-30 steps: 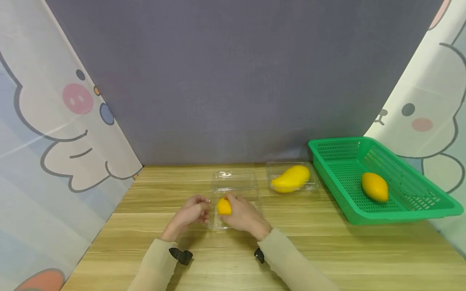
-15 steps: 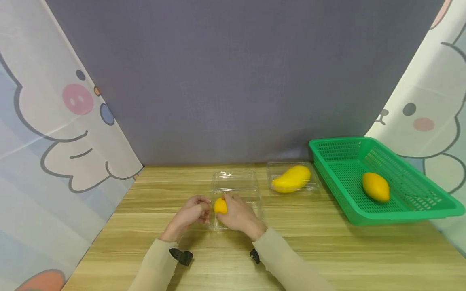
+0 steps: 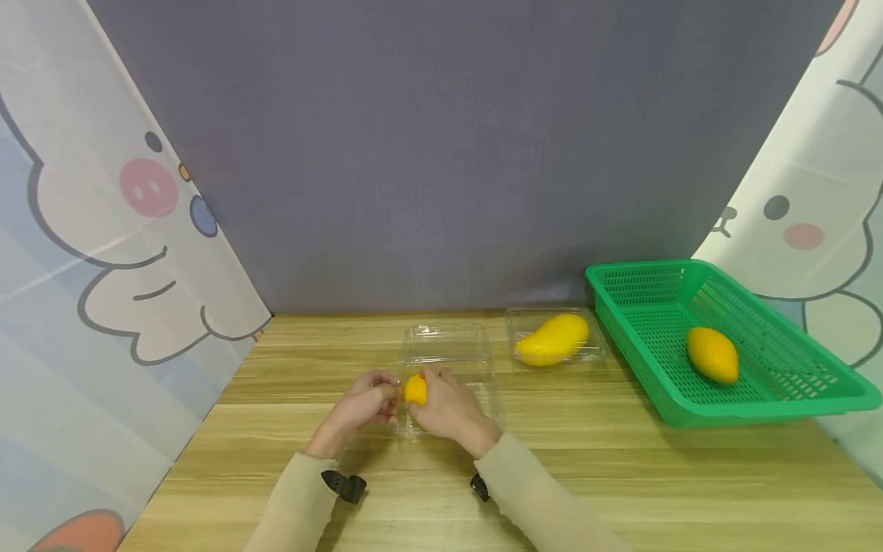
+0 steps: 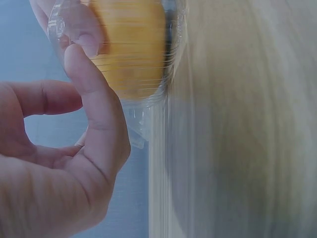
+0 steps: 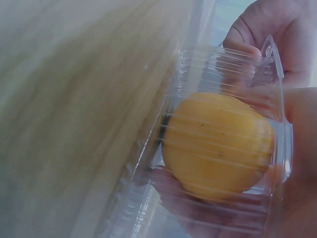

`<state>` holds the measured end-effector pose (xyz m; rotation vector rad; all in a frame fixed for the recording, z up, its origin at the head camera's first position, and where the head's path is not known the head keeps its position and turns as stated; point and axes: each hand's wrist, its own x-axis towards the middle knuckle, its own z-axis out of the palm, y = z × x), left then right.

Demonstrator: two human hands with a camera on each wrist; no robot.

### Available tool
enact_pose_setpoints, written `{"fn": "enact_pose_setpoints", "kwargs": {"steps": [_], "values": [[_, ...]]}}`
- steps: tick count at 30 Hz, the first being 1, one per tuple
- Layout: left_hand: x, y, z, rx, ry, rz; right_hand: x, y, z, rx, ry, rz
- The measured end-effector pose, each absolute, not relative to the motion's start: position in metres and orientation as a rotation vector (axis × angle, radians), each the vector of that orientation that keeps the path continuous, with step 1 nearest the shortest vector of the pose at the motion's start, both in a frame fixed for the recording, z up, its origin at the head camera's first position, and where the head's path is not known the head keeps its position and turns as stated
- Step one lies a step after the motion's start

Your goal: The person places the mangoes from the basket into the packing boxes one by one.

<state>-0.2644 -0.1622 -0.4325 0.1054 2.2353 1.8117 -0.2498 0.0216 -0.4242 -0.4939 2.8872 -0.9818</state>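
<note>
Head view: the right hand point(image 3: 448, 406) grips a yellow-orange fruit point(image 3: 415, 389) inside an open clear container point(image 3: 488, 387), toward its left wall. The container sits on the wooden surface point(image 3: 414, 498), set in from the middle of the far edge; its lid point(image 3: 444, 343) lies open toward that edge. The left hand point(image 3: 362, 402) is located just outside the left wall, fingers bent, one fingertip at the rim in the left wrist view; whether it grips the rim cannot be told. The hands are near each other, with the container wall between them. A second clear container point(image 3: 517, 318), farther right along the far edge, holds a long yellow fruit point(image 3: 554, 340). Just beside it, at the far right corner of the surface, a green basket point(image 3: 624, 376) contains another yellow-orange fruit point(image 3: 713, 355).
</note>
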Motion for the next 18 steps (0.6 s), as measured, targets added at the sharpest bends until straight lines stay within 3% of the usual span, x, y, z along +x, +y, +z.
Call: {"fn": "enact_pose_setpoints", "kwargs": {"steps": [18], "values": [[-0.264, -0.162, -0.431, 0.088, 2.218, 1.822, -0.246, 0.029, -0.412, -0.556, 2.946, -0.829]]}}
